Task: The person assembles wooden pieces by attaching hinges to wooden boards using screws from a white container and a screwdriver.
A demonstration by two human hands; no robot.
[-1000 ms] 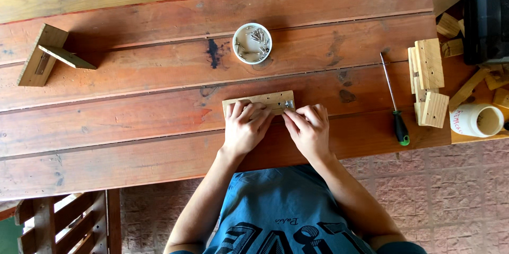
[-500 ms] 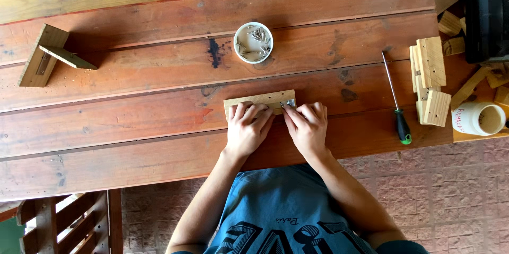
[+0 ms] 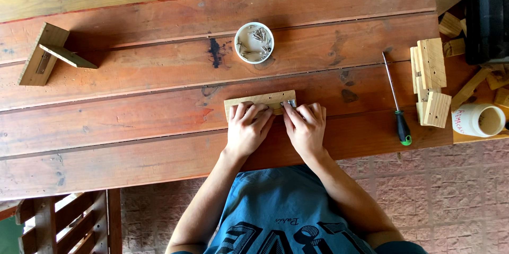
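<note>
A small pale wooden block (image 3: 260, 100) lies flat on the red-brown plank table (image 3: 132, 121), in front of me. My left hand (image 3: 247, 129) rests on the block's near edge, fingers pressing it down. My right hand (image 3: 306, 127) sits at the block's right end, fingertips pinching a small metal piece (image 3: 289, 104) against the wood. Both hands touch the block. What exactly the metal piece is stays too small to tell.
A white round tub of metal screws (image 3: 254, 42) stands behind the block. A green-handled screwdriver (image 3: 396, 100) lies to the right, beside stacked wooden blocks (image 3: 429, 82) and a white cup (image 3: 478, 120). An angled wooden assembly (image 3: 49, 55) sits far left. A black case (image 3: 488, 13) is at top right.
Both hands stay on the block, with only slight finger shifts at its right end. The block has not visibly moved.
</note>
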